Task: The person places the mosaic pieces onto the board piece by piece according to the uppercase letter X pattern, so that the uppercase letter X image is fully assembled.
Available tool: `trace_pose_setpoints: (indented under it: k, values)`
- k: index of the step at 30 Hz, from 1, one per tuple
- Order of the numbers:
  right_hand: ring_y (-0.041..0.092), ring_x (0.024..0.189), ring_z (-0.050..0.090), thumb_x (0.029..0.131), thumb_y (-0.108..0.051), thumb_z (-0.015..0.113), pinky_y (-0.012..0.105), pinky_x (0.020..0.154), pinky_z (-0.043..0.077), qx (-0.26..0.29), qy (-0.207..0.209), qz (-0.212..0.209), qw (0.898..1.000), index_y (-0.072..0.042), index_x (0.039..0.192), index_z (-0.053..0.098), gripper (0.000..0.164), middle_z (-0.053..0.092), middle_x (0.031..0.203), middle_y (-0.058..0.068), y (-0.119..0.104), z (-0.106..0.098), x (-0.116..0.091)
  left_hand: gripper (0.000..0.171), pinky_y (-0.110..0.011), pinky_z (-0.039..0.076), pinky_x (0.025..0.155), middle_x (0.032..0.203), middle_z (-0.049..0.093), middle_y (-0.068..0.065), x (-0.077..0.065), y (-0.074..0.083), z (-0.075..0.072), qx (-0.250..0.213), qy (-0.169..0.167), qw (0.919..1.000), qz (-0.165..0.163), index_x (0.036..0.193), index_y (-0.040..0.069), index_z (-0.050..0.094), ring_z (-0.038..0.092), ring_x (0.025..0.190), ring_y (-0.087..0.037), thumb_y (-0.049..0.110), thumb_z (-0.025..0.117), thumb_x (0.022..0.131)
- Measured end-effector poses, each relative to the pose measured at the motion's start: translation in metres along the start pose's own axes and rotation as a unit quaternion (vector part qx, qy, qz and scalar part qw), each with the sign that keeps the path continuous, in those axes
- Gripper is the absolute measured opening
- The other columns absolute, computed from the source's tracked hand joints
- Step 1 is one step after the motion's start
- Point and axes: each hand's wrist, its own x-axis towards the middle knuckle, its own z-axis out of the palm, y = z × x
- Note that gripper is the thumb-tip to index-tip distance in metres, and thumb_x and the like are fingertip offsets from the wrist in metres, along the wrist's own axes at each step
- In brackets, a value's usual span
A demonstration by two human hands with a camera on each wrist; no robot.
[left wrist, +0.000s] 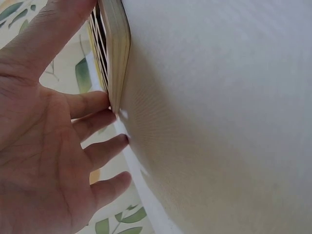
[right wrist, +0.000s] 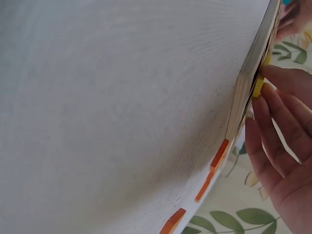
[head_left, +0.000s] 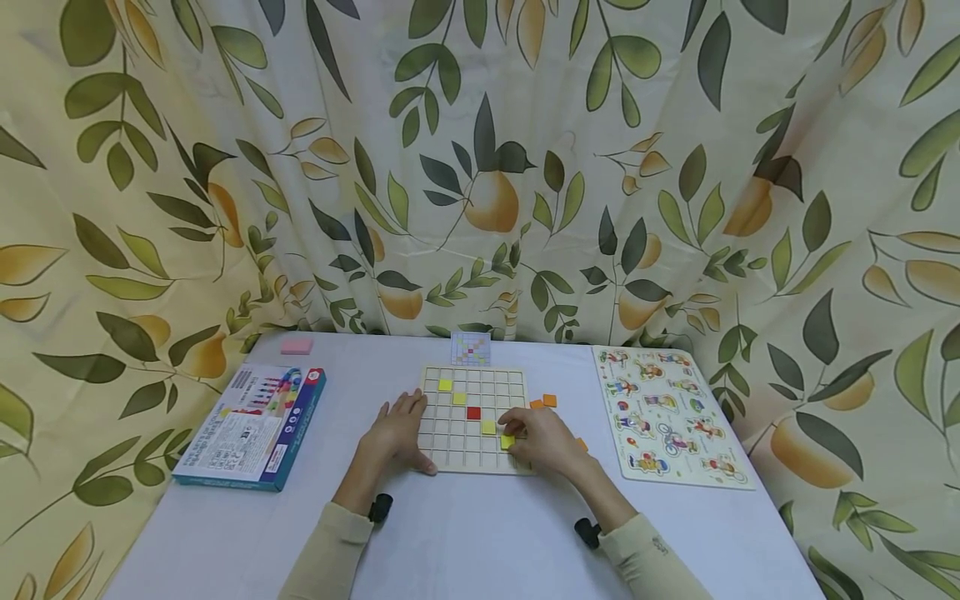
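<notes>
A wooden grid board [head_left: 450,458] lies flat on the table. A red square tile [head_left: 473,413] and three yellow tiles sit in its squares along a diagonal, the uppermost yellow tile [head_left: 446,385] near the far left corner. At the lower right end of that line my right hand [head_left: 540,437] pinches another yellow tile [head_left: 507,442] between thumb and fingers. The right wrist view shows this yellow tile [right wrist: 258,87] at the board's surface. My left hand [head_left: 393,429] rests with spread fingers against the board's left edge, thumb at the near corner.
Orange tiles [head_left: 550,401] lie right of the board, one partly behind my right hand. A small pattern card [head_left: 471,348] is beyond the board. To the left are a blue-edged box [head_left: 251,429] and a pink block [head_left: 297,346]; a picture board [head_left: 667,417] lies right.
</notes>
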Motion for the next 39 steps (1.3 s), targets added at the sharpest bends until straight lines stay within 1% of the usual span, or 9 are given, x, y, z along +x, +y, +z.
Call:
trace_pose_setpoints:
  k: [6, 13, 17, 20, 24, 30, 32, 37, 39]
  values:
    - [0.015, 0.09, 0.072, 0.075, 0.004, 0.084, 0.036, 0.083, 0.058, 0.015, -0.011, -0.001, 1.0, -0.008, 0.114, 0.076, 0.041, 0.077, 0.096, 0.0, 0.001, 0.001, 0.0, 0.138, -0.06, 0.013, 0.127, 0.172, 0.021, -0.018, 0.0, -0.001, -0.001, 0.002, -0.001, 1.0, -0.002, 0.163, 0.0, 0.029, 0.016, 0.159, -0.04, 0.046, 0.103, 0.056]
    - [0.016, 0.09, 0.073, 0.076, 0.003, 0.087, 0.034, 0.082, 0.06, 0.03, -0.004, -0.02, 0.999, -0.006, 0.111, 0.076, 0.038, 0.077, 0.095, 0.0, 0.004, 0.0, 0.002, 0.137, -0.06, 0.014, 0.127, 0.172, 0.021, -0.017, 0.002, -0.002, 0.0, 0.008, 0.002, 1.0, 0.002, 0.163, 0.0, 0.028, 0.016, 0.159, -0.039, 0.047, 0.102, 0.058]
    - [0.017, 0.091, 0.073, 0.076, -0.001, 0.088, 0.034, 0.083, 0.06, 0.033, -0.002, -0.018, 0.999, -0.007, 0.112, 0.076, 0.038, 0.077, 0.096, -0.001, 0.007, -0.001, 0.001, 0.137, -0.059, 0.013, 0.128, 0.172, 0.021, -0.016, 0.004, -0.003, 0.002, 0.013, 0.002, 0.9999, -0.001, 0.163, 0.001, 0.028, 0.016, 0.159, -0.038, 0.048, 0.102, 0.058]
    - [0.016, 0.091, 0.072, 0.079, -0.002, 0.087, 0.035, 0.083, 0.059, 0.034, 0.013, -0.003, 0.999, -0.008, 0.112, 0.077, 0.035, 0.076, 0.097, -0.002, 0.01, -0.004, -0.002, 0.137, -0.059, 0.014, 0.128, 0.172, 0.021, -0.016, 0.004, -0.002, 0.002, 0.013, -0.001, 0.9999, 0.0, 0.164, 0.002, 0.028, 0.016, 0.159, -0.038, 0.049, 0.101, 0.058]
    - [0.015, 0.088, 0.071, 0.083, 0.001, 0.082, 0.037, 0.082, 0.06, 0.035, 0.047, 0.015, 0.998, -0.008, 0.11, 0.078, 0.029, 0.075, 0.095, -0.002, 0.015, -0.011, -0.006, 0.138, -0.059, 0.013, 0.128, 0.172, 0.02, -0.016, 0.003, -0.003, 0.003, 0.011, -0.005, 0.9999, -0.003, 0.164, 0.002, 0.028, 0.015, 0.159, -0.038, 0.048, 0.102, 0.058]
    - [0.012, 0.083, 0.07, 0.083, 0.001, 0.079, 0.036, 0.079, 0.06, -0.003, 0.081, 0.027, 0.996, -0.006, 0.109, 0.078, 0.027, 0.076, 0.09, -0.001, 0.028, -0.025, -0.012, 0.137, -0.06, 0.012, 0.127, 0.172, 0.02, -0.018, 0.003, -0.004, 0.001, 0.003, 0.0, 1.0, -0.006, 0.163, 0.0, 0.027, 0.015, 0.159, -0.04, 0.045, 0.103, 0.058]
    - [0.013, 0.085, 0.07, 0.082, 0.001, 0.079, 0.037, 0.08, 0.059, -0.01, 0.083, 0.041, 0.996, -0.007, 0.109, 0.078, 0.028, 0.076, 0.092, 0.0, 0.032, -0.029, -0.015, 0.137, -0.062, 0.013, 0.127, 0.172, 0.021, -0.019, 0.004, -0.005, 0.001, -0.002, 0.005, 1.0, -0.004, 0.162, -0.001, 0.028, 0.016, 0.158, -0.041, 0.044, 0.103, 0.057]
    - [0.014, 0.088, 0.068, 0.081, 0.001, 0.077, 0.04, 0.082, 0.058, -0.026, 0.069, 0.082, 0.994, -0.008, 0.109, 0.077, 0.03, 0.075, 0.095, -0.001, 0.043, -0.037, -0.028, 0.137, -0.061, 0.013, 0.127, 0.172, 0.021, -0.018, 0.004, -0.004, 0.001, -0.002, 0.0, 1.0, -0.004, 0.163, 0.0, 0.028, 0.016, 0.159, -0.04, 0.045, 0.103, 0.057]
    - [0.015, 0.088, 0.068, 0.078, 0.002, 0.078, 0.041, 0.082, 0.058, -0.033, 0.062, 0.093, 0.993, -0.009, 0.109, 0.077, 0.032, 0.075, 0.096, -0.001, 0.047, -0.038, -0.035, 0.136, -0.06, 0.013, 0.128, 0.172, 0.021, -0.017, 0.001, -0.002, 0.001, -0.001, -0.004, 1.0, -0.004, 0.163, 0.001, 0.028, 0.015, 0.159, -0.039, 0.045, 0.102, 0.059]
